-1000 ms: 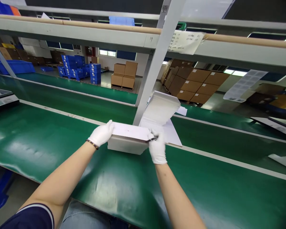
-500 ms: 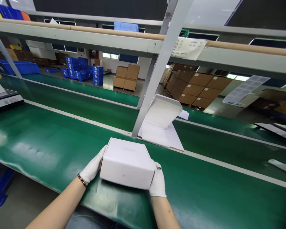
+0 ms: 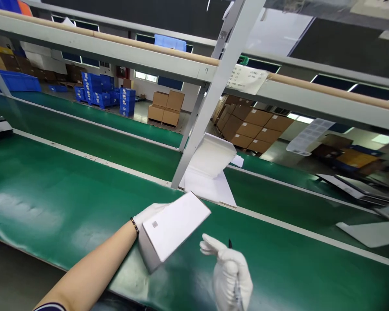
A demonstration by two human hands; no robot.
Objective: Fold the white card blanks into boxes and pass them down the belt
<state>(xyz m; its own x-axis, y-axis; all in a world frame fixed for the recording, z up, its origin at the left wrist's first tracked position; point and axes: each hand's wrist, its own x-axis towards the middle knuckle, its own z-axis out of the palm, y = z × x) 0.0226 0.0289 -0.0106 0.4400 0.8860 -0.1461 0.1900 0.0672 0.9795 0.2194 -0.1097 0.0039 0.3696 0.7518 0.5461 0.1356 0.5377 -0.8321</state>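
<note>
A white cardboard box [image 3: 176, 224] is tipped up on its edge over the green work surface, with a small grey square mark on the side facing me. My left hand [image 3: 152, 212], in a white glove, grips it from the left; its fingers are partly hidden behind the box. To the right and apart from the box, my gloved right hand [image 3: 231, 270] is closed around a slim pen [image 3: 230, 244]. The pen's dark end sticks out above the fingers and a silvery part shows lower down, slightly blurred. Index and middle fingers point left toward the box.
Behind the box, white paper sheets [image 3: 210, 168] lie by a slanted metal post [image 3: 207, 99]. A raised strip [image 3: 291, 223] edges the green belt surface [image 3: 68, 190]. A white panel [image 3: 369, 233] sits at right. Blue crates [image 3: 94, 88] and brown cartons [image 3: 256, 129] stand beyond.
The box has been turned up from lying level to tilted. My right hand has let go of it and moved right and down. The view has shifted slightly.
</note>
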